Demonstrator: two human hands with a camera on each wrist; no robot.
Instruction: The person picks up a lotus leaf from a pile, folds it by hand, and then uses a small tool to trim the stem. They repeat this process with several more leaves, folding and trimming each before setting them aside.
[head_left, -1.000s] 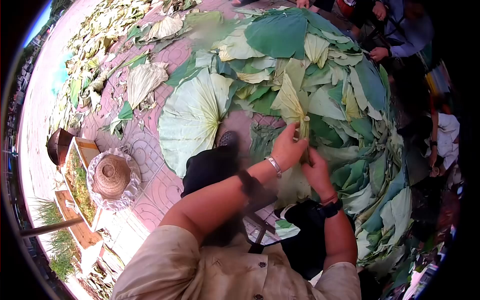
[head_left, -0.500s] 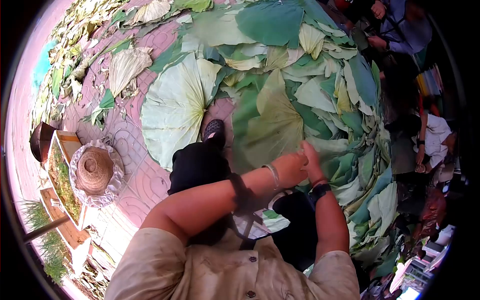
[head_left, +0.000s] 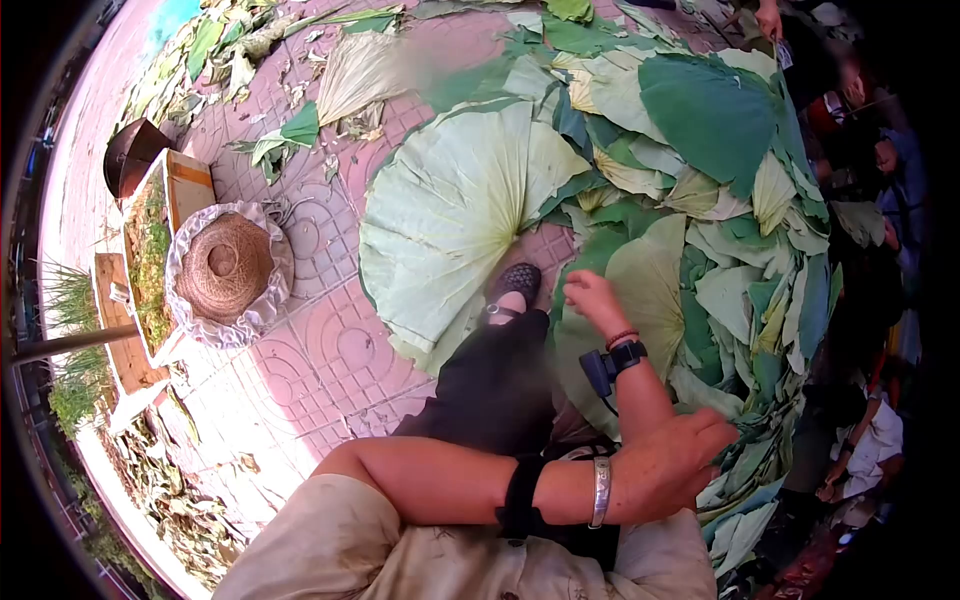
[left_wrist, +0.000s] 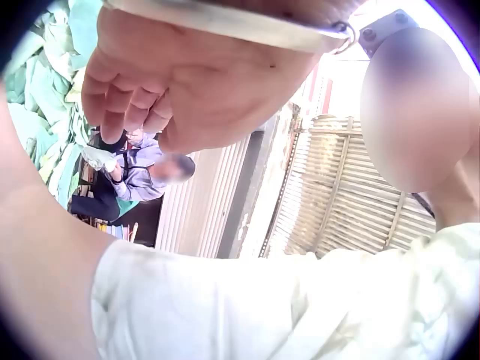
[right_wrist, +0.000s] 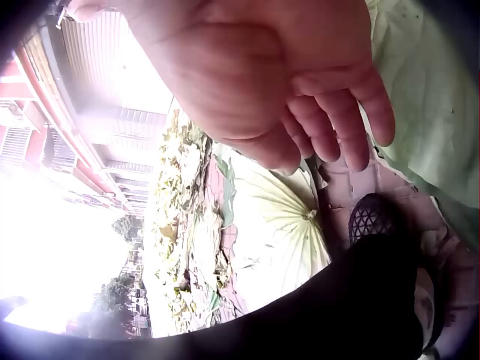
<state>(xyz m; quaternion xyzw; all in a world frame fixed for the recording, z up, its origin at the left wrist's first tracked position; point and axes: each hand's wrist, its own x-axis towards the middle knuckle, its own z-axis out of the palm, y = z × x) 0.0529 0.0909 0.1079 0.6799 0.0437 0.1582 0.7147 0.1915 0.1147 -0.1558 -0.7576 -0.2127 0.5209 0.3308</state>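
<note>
My left hand (head_left: 675,465), wearing a silver bracelet, crosses in front of my right arm near its elbow; contact cannot be told. In the left wrist view, this hand (left_wrist: 195,90) is empty with fingers loosely bent. Over a broad green leaf (head_left: 640,275) is my right hand (head_left: 595,297), its fingers relaxed. The right wrist view shows that hand (right_wrist: 262,75) holding nothing, above a pale veined leaf (right_wrist: 277,225). Left of it in the head view, a large pale round leaf (head_left: 450,215) lies on the paving beside my shoe (head_left: 517,283).
Overlapping leaves (head_left: 725,300) form a pile at the right. A straw hat (head_left: 225,265) rests beside a wooden planter (head_left: 190,190) at the left. Dried leaves (head_left: 365,75) lie scattered on pink paving (head_left: 330,350). Another person (left_wrist: 139,180) sits beyond the pile.
My hands have moved apart: the left toward my right elbow, the right out over the leaf. Both have let go of the leaf held earlier. The head view has shifted.
</note>
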